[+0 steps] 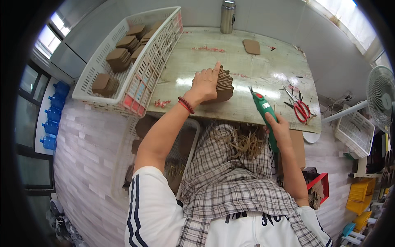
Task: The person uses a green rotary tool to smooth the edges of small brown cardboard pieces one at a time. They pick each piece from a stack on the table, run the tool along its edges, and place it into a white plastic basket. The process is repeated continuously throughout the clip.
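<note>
My left hand point(203, 87) is closed on a fanned stack of flat brown pads with rounded corners point(224, 85), at the table's near edge. Its index finger points up along the stack's far side, while the palm hides the left part. To the right, my right hand point(279, 129) grips a green handheld power tool point(263, 105) by its body. The tool's thin metal tip points away from me, just right of the stack and apart from it. One loose brown pad point(251, 46) lies flat at the back of the table.
A white plastic basket point(78, 91) with several pad stacks stands at left. Red-handled scissors point(301, 109) and dark scraps lie at right. A steel flask point(227, 17) stands at the back. Brown shavings point(246, 142) rest on my checked apron. A white fan point(380, 92) is at far right.
</note>
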The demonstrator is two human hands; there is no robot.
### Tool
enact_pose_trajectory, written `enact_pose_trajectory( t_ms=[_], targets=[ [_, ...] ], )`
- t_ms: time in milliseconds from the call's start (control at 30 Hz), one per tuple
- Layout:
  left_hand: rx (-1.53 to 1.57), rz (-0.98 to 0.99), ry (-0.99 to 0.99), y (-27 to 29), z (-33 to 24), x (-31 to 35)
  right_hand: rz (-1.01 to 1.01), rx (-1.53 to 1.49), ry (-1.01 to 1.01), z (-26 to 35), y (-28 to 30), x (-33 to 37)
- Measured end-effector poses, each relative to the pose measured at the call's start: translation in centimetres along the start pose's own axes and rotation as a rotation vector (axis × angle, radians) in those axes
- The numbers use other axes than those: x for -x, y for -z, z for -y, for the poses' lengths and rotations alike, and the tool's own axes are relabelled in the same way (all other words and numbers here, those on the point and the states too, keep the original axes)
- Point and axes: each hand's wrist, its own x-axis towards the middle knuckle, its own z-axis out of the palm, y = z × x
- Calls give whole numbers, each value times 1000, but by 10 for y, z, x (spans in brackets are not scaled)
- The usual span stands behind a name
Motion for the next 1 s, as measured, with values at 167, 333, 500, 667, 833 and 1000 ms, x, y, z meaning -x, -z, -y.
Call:
enact_pose_trajectory(
  t_ms=[167, 333, 500, 667, 833, 1000],
  targets=[
    [110, 4, 84, -24, 15, 13, -43, 24, -27, -5, 2, 13],
    [995, -131, 268, 53, 82, 108, -77, 18, 9, -19, 26, 42],
    [1467, -144, 652, 83, 116, 259, -159, -73, -55, -22, 40, 77],
    [1596, -198, 1155, -3, 135, 388, -180, -102, -53, -43, 53, 73],
    [1864, -427, 1468, -81, 141, 451, -220, -102, -76, -45, 55, 77],
    [2238, -1000, 1465, -119, 112, 433, -244, -92, -85, -48, 51, 77]
  ],
)
